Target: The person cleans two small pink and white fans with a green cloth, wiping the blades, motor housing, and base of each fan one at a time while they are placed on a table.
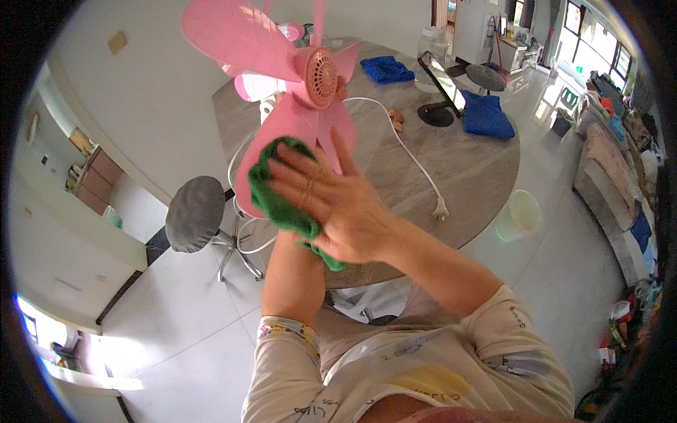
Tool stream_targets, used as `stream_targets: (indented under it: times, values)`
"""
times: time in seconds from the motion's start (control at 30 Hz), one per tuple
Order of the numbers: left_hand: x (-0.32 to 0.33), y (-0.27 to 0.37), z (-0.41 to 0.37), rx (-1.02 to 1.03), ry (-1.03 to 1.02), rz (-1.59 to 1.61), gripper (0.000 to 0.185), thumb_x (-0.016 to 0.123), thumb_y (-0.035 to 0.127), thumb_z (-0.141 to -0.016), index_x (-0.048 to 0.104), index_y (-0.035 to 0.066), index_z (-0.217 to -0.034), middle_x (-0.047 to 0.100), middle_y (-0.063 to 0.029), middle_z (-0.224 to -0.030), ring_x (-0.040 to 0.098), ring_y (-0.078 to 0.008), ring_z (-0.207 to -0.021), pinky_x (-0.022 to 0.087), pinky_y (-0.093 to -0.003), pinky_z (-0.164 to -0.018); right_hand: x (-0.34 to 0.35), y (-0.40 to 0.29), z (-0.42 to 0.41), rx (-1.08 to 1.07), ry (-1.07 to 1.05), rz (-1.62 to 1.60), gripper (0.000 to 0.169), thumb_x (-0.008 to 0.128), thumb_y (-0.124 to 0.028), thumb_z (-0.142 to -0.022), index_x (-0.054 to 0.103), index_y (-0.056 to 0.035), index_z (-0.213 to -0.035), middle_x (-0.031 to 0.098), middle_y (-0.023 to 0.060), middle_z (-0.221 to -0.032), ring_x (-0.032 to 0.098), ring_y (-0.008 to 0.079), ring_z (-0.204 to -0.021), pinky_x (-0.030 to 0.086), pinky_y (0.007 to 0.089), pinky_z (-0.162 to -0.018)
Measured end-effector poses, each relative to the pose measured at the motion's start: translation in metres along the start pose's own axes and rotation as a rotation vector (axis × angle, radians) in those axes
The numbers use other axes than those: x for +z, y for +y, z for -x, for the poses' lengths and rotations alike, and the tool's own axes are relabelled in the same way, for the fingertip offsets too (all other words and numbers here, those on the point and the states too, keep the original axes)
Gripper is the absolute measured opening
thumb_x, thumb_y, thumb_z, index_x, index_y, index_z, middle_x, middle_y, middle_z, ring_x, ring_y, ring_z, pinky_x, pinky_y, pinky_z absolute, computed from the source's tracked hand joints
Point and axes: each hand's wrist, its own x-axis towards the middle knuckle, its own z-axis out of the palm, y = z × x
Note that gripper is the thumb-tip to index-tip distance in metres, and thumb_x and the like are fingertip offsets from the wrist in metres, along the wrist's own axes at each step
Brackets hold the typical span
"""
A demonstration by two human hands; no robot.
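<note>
In front of me is a pink plastic electric fan [321, 78] with broad blades and a round slotted hub. My right hand [338, 211], slightly blurred and with fingers extended, presses a green cloth [275, 195] against the lower fan blade [285, 129]. Part of the cloth hangs below the palm. My left forearm passes up behind the cloth and the blade. Most of my left hand [342, 89] is hidden by the fan; its fingertips show beside the hub, holding the fan from behind. A white power cord [404, 141] lies across the tabletop, ending in a plug [440, 210].
The round grey table [465, 180] carries a tablet [441, 79] on a black-based stand, folded blue cloths [487, 115], brown nut-like pieces [395, 119] and a clear container [431, 45]. Grey-covered stool [195, 214] stands left; a translucent bin [518, 215] and cluttered sofa [605, 164] stand right.
</note>
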Motion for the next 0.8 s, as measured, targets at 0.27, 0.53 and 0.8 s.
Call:
stream_targets:
  times: [0.27,0.53,0.8]
  values:
    - [0.006,-0.002,0.009,-0.012,0.004,0.021,0.062,0.048,0.046,-0.093,0.041,0.001,-0.135,0.05,-0.0167,-0.131,0.05,-0.025,-0.119,0.04,-0.036,-0.101,-0.002,0.008,-0.003,0.187,0.152,0.132,0.063,0.058,-0.037,-0.087,0.039,-0.0029,-0.136,0.043,0.0171,-0.139,0.037,0.0285,-0.133,0.02,0.0609,-0.105]
    - [0.006,-0.003,0.003,-0.008,-0.009,0.016,0.061,0.047,0.045,-0.094,0.041,0.001,-0.135,0.049,-0.0164,-0.132,0.049,-0.0252,-0.12,0.04,-0.0367,-0.102,-0.012,0.022,0.039,0.898,0.17,-0.924,0.049,0.055,-0.027,-0.091,0.044,-0.0005,-0.131,0.045,0.0219,-0.135,0.044,0.0342,-0.125,0.028,0.0447,-0.106]
    - [0.004,-0.003,0.002,-0.014,-0.024,0.015,0.06,0.047,0.044,-0.094,0.04,0.001,-0.135,0.048,-0.016,-0.133,0.048,-0.0255,-0.121,0.04,-0.0373,-0.102,-0.013,0.053,-0.013,0.134,0.372,0.14,0.066,0.055,-0.044,-0.088,0.04,-0.0036,-0.138,0.025,0.018,-0.15,0.018,0.0344,-0.141,0.009,0.0557,-0.112]
